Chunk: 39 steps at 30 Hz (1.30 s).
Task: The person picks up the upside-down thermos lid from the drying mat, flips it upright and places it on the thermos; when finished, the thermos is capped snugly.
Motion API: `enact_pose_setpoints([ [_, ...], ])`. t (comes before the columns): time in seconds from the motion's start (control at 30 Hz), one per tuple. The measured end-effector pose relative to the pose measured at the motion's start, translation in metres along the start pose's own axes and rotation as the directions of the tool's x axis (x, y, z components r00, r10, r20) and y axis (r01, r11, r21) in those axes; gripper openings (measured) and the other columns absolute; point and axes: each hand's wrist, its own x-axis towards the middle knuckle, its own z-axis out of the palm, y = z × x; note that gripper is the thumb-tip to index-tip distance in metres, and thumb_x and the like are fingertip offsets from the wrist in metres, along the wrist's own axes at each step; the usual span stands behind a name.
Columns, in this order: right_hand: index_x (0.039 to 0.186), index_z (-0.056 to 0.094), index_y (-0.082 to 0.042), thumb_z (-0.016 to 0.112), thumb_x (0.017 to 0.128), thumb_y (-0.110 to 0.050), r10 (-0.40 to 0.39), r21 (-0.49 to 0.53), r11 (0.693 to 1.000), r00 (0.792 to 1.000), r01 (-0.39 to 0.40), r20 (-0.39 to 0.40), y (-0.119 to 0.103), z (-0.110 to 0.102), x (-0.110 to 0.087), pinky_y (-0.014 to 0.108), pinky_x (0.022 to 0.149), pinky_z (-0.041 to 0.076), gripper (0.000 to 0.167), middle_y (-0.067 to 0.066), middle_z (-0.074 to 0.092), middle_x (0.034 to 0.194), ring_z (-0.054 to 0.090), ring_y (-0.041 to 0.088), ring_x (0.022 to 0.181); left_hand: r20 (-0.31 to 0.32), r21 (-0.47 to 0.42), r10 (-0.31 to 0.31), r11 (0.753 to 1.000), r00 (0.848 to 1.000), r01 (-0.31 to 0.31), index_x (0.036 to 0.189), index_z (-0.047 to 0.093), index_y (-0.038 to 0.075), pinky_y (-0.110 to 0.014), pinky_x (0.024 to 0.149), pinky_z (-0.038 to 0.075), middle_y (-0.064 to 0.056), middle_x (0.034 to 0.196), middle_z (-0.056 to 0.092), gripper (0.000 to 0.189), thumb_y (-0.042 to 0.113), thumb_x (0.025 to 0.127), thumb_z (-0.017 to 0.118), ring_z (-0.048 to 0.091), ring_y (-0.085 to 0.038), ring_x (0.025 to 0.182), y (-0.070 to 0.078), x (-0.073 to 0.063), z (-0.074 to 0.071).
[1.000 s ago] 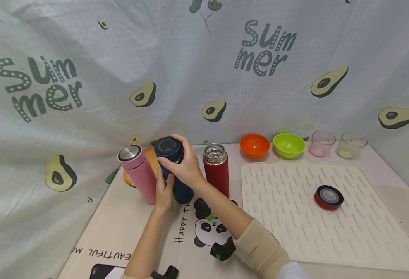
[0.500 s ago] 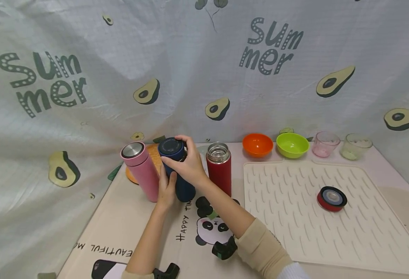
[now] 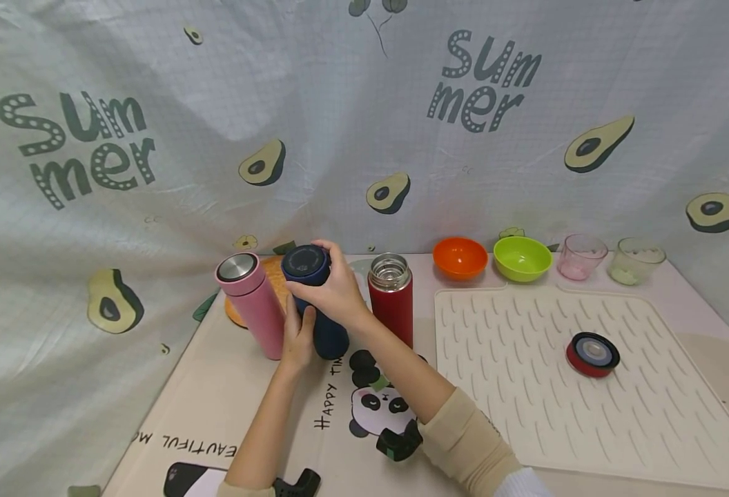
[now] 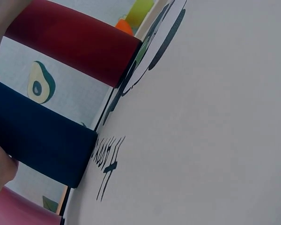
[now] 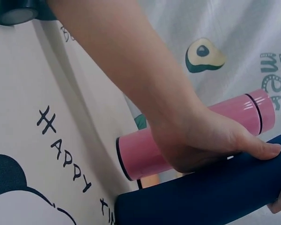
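A navy vacuum flask (image 3: pixel 330 338) stands upright on the table with its dark lid (image 3: pixel 305 261) on top. My left hand (image 3: pixel 298 339) grips the flask's body from the left, thumb toward me. Around the lid curl the fingers and thumb of my right hand (image 3: pixel 338 293). Just left of my left hand stands a pink flask (image 3: pixel 257 314) with a steel-topped lid. On the right, a red flask (image 3: pixel 391 314) stands without a lid, its steel mouth showing. Its red-and-black lid (image 3: pixel 592 354) lies upside down on the ridged mat.
The cream ridged mat (image 3: pixel 526 421) covers the table's right side. Behind it sit an orange bowl (image 3: pixel 460 259), a green bowl (image 3: pixel 522 260), a pink glass (image 3: pixel 580 259) and a greenish glass (image 3: pixel 634 264). An orange-brown round thing (image 3: pixel 274 270) shows behind the flasks. A patterned curtain hangs at the back.
The steel glint under the navy flask's lid has gone from sight as my right hand works at the lid. The view has shifted slightly. My left hand keeps its grip on the body.
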Motion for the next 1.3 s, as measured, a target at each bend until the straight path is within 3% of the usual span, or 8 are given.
enact_pose_setpoints([
  [0.27,0.143,0.024,-0.009,0.057,0.088,-0.014,-0.022,0.038,0.999,0.996,0.019,0.081,0.001,-0.0046,-0.0019,0.036,0.096,0.04,0.064,0.015,0.045,0.133,0.05,0.023,0.114,-0.001,0.018,-0.044,0.999,0.999,0.044,0.14,0.01,-0.006,-0.049,0.102,0.028,-0.029,0.136,0.029,0.053,0.023,0.101,0.032,0.034,-0.037,0.124,-0.0001,-0.0013,-0.0007],
  [0.5,0.135,0.03,-0.008,0.067,0.082,-0.017,-0.042,0.025,0.999,0.999,0.042,0.009,0.0021,-0.0018,-0.0011,0.034,0.093,0.042,0.066,0.012,0.043,0.126,0.045,0.021,0.112,0.0,-0.011,-0.031,0.999,1.0,0.031,0.14,0.011,-0.006,-0.043,0.102,0.031,-0.028,0.134,0.032,0.051,0.018,0.1,0.033,0.036,-0.034,0.122,-0.0014,-0.0009,0.0002],
  [0.7,0.14,0.027,-0.008,0.056,0.087,-0.013,-0.048,0.062,0.997,0.997,0.045,0.054,0.0012,-0.0033,-0.0018,0.036,0.096,0.04,0.061,0.016,0.045,0.131,0.05,0.024,0.114,0.005,0.026,-0.052,0.998,0.999,0.052,0.141,0.01,-0.004,-0.048,0.103,0.028,-0.027,0.136,0.03,0.053,0.021,0.1,0.033,0.034,-0.036,0.125,-0.0007,-0.0019,-0.0005],
  [0.93,0.139,0.029,-0.009,0.065,0.083,-0.018,0.012,0.042,0.999,0.999,-0.013,0.037,-0.0002,-0.001,0.0003,0.034,0.092,0.043,0.067,0.013,0.045,0.128,0.051,0.022,0.111,-0.005,0.002,-0.006,1.0,1.0,0.006,0.14,0.012,-0.006,-0.038,0.101,0.032,-0.029,0.133,0.033,0.055,0.024,0.1,0.035,0.037,-0.032,0.121,-0.0016,-0.001,0.0001],
  [1.1,0.139,0.03,-0.009,0.061,0.085,-0.013,0.045,0.102,0.993,0.997,-0.051,0.058,-0.0008,-0.0006,0.0006,0.036,0.093,0.043,0.063,0.014,0.048,0.127,0.052,0.024,0.11,-0.008,0.014,-0.018,1.0,1.0,0.018,0.14,0.013,-0.005,-0.046,0.101,0.031,-0.028,0.133,0.033,0.06,0.032,0.099,0.036,0.037,-0.033,0.121,-0.0021,-0.0018,-0.0008],
  [1.23,0.134,0.03,-0.01,0.068,0.081,-0.016,0.064,0.096,0.993,0.998,-0.066,0.023,-0.0018,0.001,0.001,0.033,0.089,0.046,0.065,0.012,0.045,0.121,0.053,0.022,0.105,-0.001,-0.003,-0.012,1.0,1.0,0.012,0.141,0.011,-0.005,-0.049,0.102,0.028,-0.028,0.135,0.031,0.058,0.028,0.099,0.036,0.035,-0.034,0.123,-0.003,-0.0009,-0.0007],
  [1.3,0.136,0.028,-0.009,0.064,0.083,-0.017,0.066,0.104,0.992,0.997,-0.068,0.025,-0.0015,0.0015,0.0013,0.034,0.092,0.043,0.065,0.013,0.044,0.123,0.051,0.023,0.107,0.003,0.004,-0.019,1.0,1.0,0.019,0.141,0.011,-0.005,-0.049,0.102,0.028,-0.028,0.135,0.03,0.057,0.026,0.099,0.035,0.034,-0.034,0.124,-0.0029,-0.001,-0.0008],
])
